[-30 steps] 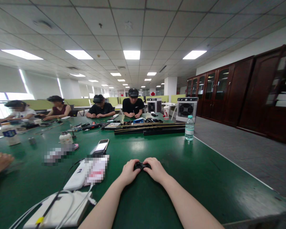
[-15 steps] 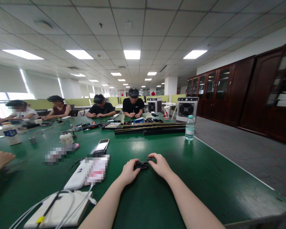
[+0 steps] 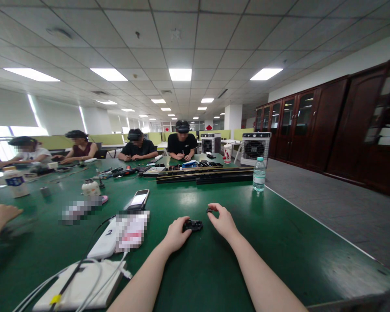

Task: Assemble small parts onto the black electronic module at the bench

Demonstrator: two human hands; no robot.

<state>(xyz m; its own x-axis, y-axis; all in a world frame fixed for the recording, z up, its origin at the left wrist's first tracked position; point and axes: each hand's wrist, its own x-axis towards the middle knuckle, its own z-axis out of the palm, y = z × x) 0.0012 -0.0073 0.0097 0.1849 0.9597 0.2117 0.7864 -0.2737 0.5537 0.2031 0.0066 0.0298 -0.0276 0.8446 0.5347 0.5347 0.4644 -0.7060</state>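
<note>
So clock centred on the black part (image 3: 195,225), 12 pointing away from you: it's on the green table (image 3: 188,277) right in front of you, and your left hand (image 3: 176,230) has its 9 o'clock end, thumb on the near side, fingers curled over the far side. Your right hand (image 3: 223,222) is off at about 2 o'clock, thumb and forefinger pinching a small dark piece (image 3: 209,210), apart from the black part. Can't really tell what your other right-hand fingers are doing.

My worry is that little piece tbh. It's held by the fingertips only, so a loose or off-centre pinch could let it slip or ping away, and dark bits would get lost easily among the dark bars (image 3: 224,177) at 12. Too small for me to tell which way round it sits.

Also, the left grip only covers one end, so a push on the free 3 o'clock end could swivel the part. Bottle (image 3: 258,175) at 2 is well apart, so a knock looks unlikely.
</note>
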